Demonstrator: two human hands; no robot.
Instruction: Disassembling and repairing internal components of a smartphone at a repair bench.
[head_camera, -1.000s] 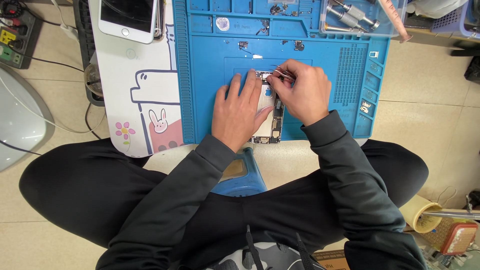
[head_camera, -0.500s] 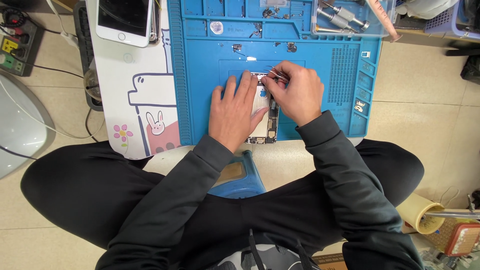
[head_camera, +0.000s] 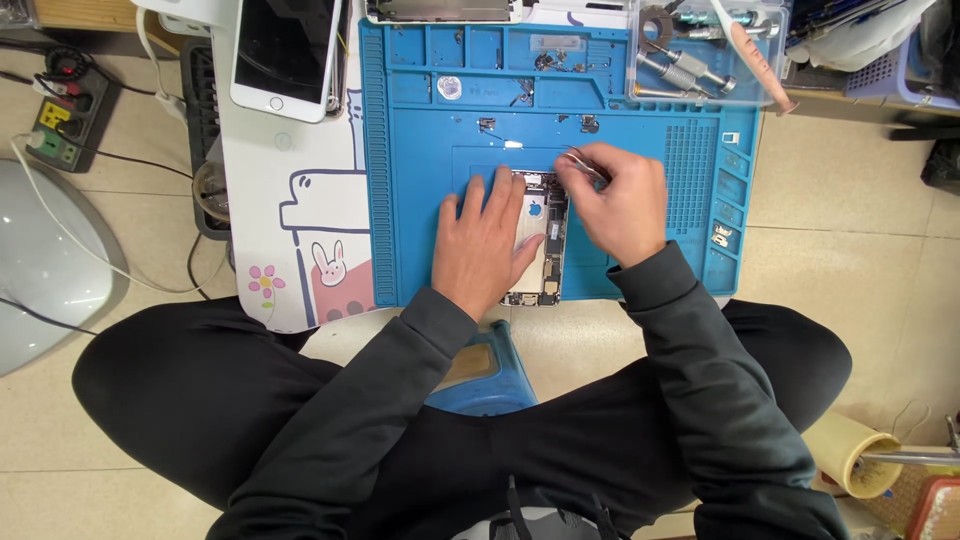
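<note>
The opened phone (head_camera: 545, 245) lies near the middle of the blue repair mat (head_camera: 420, 200), with bare mat to its right up to the ribbed strip and small screws and parts scattered along the mat's upper compartments; a white phone (head_camera: 283, 55) sits well off to the left on the desk (head_camera: 290, 240). The left hand (head_camera: 487, 245) lies flat, fingers spread, pressing on the opened phone's left half. The right hand (head_camera: 620, 205), just beside its upper right edge, has its grip pinched shut on thin tweezers (head_camera: 583, 165) whose tips point over the phone's top.
</note>
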